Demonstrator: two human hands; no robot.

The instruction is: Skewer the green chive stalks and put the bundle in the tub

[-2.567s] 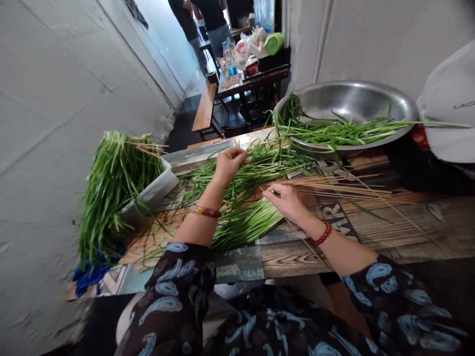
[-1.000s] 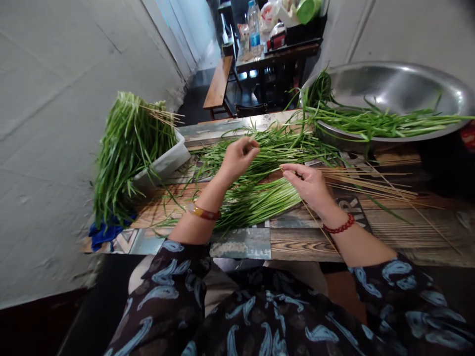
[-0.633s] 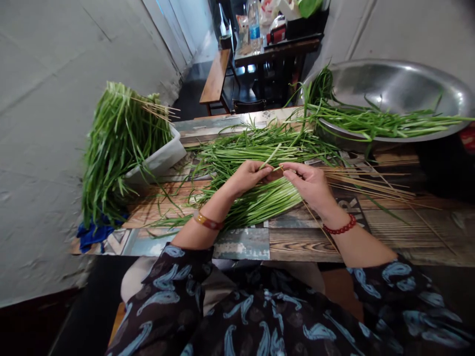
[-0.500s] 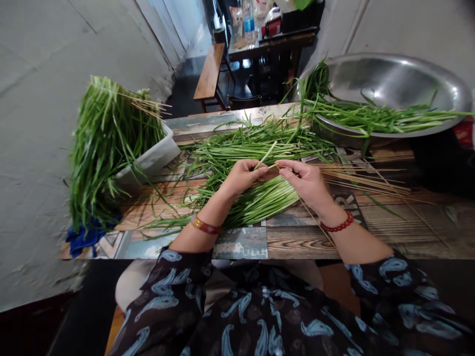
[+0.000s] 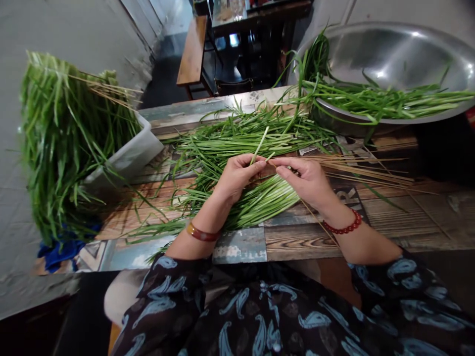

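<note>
My left hand (image 5: 241, 175) is closed on green stalks (image 5: 261, 141), whose pale ends stick up past the thumb. Close beside it, my right hand (image 5: 306, 180) pinches a thin wooden skewer (image 5: 315, 217) that slants down towards the table's front edge. The fingertips of both hands nearly meet at the stalk end. Beneath and behind them lies a wide pile of long green leaves (image 5: 222, 143), with a bundle of pale stalk ends (image 5: 270, 200) in front. More loose skewers (image 5: 371, 170) lie on the table to the right of my right hand.
A white plastic box (image 5: 129, 153) at the left holds a tall heap of skewered greens (image 5: 74, 128). A blue cloth (image 5: 61, 252) lies at the left corner. A large steel basin (image 5: 382, 54) with greens stands back right. Beyond the table is a wooden bench (image 5: 193, 49).
The view has tilted down and shifted, so the box looks nearer and the far table is partly cut off. Between my hands, a second pale stalk end now points up past my left fingertips.
</note>
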